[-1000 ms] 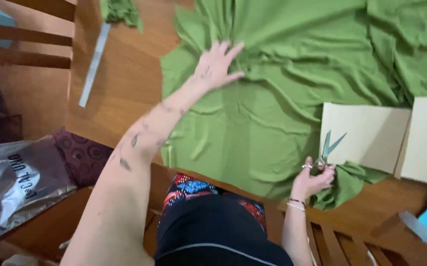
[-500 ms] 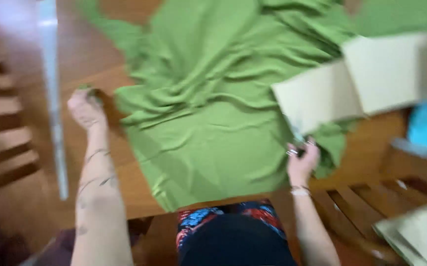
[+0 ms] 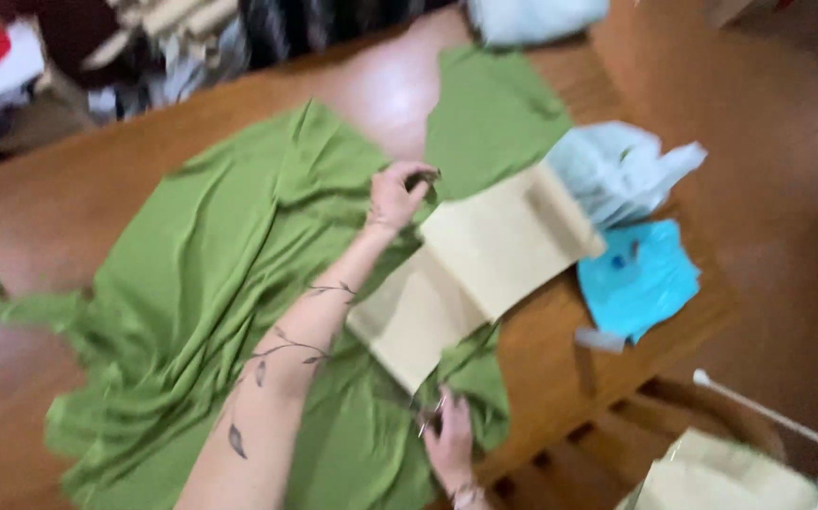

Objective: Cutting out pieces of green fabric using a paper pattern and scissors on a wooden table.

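Green fabric (image 3: 229,283) under both grips (paper pattern (image 3: 484,260) between).

The paper pattern (image 3: 484,274) lies on the cloth (image 3: 210,283), which covers the table (image 3: 560,378); a bag (image 3: 640,279) sits right of it.

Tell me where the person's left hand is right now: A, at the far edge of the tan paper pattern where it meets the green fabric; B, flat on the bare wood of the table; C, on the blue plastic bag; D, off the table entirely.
A: the left hand is stretched out to the far edge of the tan paper pattern, pinching there against the green fabric, clear of the blue plastic bag.
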